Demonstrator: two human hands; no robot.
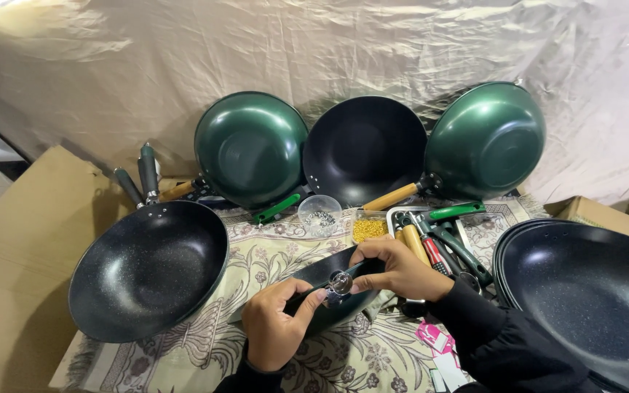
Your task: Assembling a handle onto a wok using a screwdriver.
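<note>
Fingers of my left hand [274, 331] grip the dark pan [329, 287] at its rim, while my right hand [394, 269] pinches a small shiny metal part [340, 282] against it.

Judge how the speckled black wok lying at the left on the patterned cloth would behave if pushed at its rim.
The black wok has a rounded bowl, so it would probably rock or tip rather than slide flat. Its handle sticks out behind, likely making it swivel. The patterned cloth beneath may bunch and drag.

Six woks [148, 271], perhaps more stacked at right; two small bowls [319, 214].
</note>
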